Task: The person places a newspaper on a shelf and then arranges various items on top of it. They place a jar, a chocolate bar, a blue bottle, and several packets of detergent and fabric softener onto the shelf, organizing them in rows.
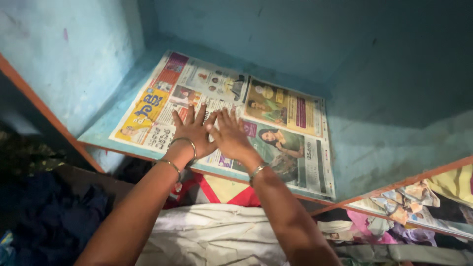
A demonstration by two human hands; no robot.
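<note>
Left wall: pale blue wall (74,54) at 10 o'clock, with an orange edge running down toward 8 o'clock.
Dark cloth: a heap of dark blue cloth (54,216) at 8 o'clock, below the shelf.
Shelf: blue shelf (364,157) filling the middle of the view, edged in orange at the front.
Newspaper: a colourful newspaper (276,123) lies spread flat on the shelf, from 11 o'clock to 3 o'clock.
Left hand: the left hand (193,132) lies palm down on the newspaper, grip open with fingers spread, holding nothing; bangles (183,144) circle the wrist.
Right hand: the right hand (230,135) lies just beside it at 1 o'clock, thumbs touching, grip open and flat on the paper.
White cloth: white cloth (212,231) at 6 o'clock, under the forearms.
Lower right: mixed colourful clothes (409,207) at 4 o'clock, beneath the shelf.
</note>
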